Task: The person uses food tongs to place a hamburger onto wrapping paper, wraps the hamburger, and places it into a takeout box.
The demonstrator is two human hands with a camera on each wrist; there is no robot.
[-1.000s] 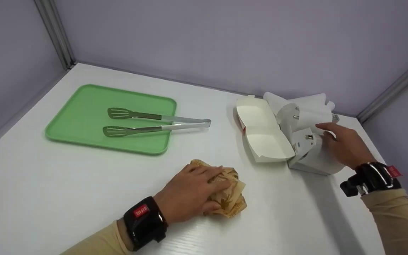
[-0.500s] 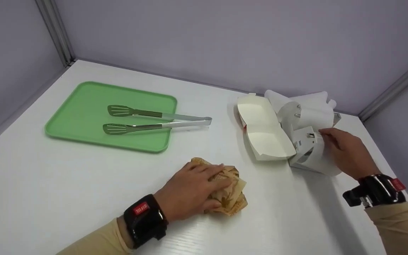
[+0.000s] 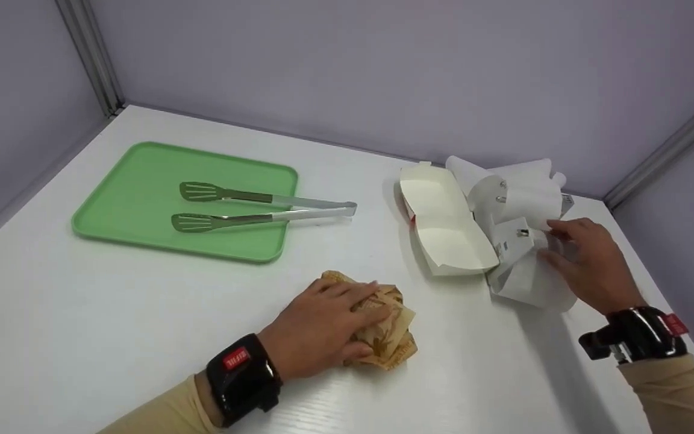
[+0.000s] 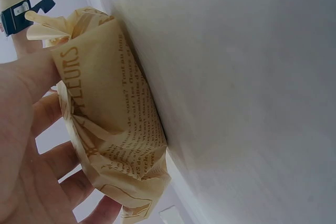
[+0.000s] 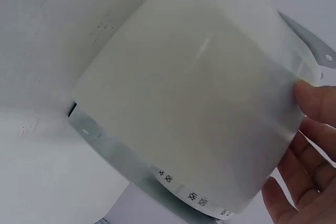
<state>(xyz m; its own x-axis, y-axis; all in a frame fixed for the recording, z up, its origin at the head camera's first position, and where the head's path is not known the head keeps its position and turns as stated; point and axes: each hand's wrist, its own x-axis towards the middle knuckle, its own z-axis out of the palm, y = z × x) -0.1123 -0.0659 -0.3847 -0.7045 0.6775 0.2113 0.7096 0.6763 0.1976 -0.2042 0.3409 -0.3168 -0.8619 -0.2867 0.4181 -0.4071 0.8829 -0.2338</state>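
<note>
My left hand point(image 3: 317, 328) holds a wrapped burger point(image 3: 386, 337) on the white table, fingers over its top and thumb at the near side. The left wrist view shows the crumpled brown printed wrapping paper point(image 4: 113, 93); its contents are hidden. At the right, my right hand point(image 3: 597, 262) is at a white label dispenser point(image 3: 512, 238), thumb and fingers at the edge of its broad pale paper strip point(image 5: 194, 93), which they seem to pinch. Close up, printed characters show on the roll point(image 5: 194, 195) inside. Part of the strip's far edge lies behind my fingers.
An open white clamshell box point(image 3: 452, 241) stands just left of the dispenser. Behind it are more white rolls or curled sheets point(image 3: 528, 193). Metal tongs point(image 3: 314, 211) lie across a green tray point(image 3: 124, 214) at the back left. Grey walls point(image 3: 347, 72) border the table.
My right hand has come down to the strip from above the dispenser, and its thumb and index finger now stand further apart. The strip bulges lower. The left hand keeps its place on the wrapped burger.
</note>
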